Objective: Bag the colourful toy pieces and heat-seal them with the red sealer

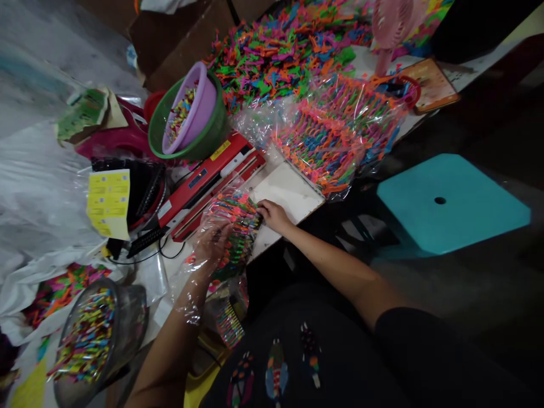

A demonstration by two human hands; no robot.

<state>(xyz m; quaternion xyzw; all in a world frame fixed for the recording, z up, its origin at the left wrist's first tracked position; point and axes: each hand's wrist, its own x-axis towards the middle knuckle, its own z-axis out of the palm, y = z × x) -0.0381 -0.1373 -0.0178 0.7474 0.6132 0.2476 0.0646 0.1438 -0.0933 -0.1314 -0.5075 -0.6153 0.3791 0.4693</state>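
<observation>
Toy pack (242, 232): a bundle of small plastic pieces in orange, green, pink and blue, lying at the near edge of the desk (289, 195), between the person's two hands, just in front of the red machine.
Left hand (211, 246): lies under clear plastic (193, 303), its fingers against the left side of the pack; through the glare I cannot tell whether they grasp it.
Right hand (274, 216): bare, reaching in from the other side, its fingers bent and pinching the pack's right edge.
Red machine (204, 181): long and narrow, set slantwise on the desk behind the pack, with a yellow sticker on top.
Big bags (323, 141): clear, stuffed with rows of similar bright pieces, beyond the right hand.
Loose heap (263, 62): a wide spread of mixed colours, behind the bags.
Basins: a purple one (208, 107), holding small pieces, sits tilted inside a green one (157, 136), next to the heap.
Yellow labels (108, 201): a sheet hanging to the left of the machine.
Grey tub (131, 314): full of colourful little sticks, near the left forearm.
Pink fan (393, 25): at the far end, blurred by the dim light.
Teal stool (471, 209): off to the right, apart from the desk.
</observation>
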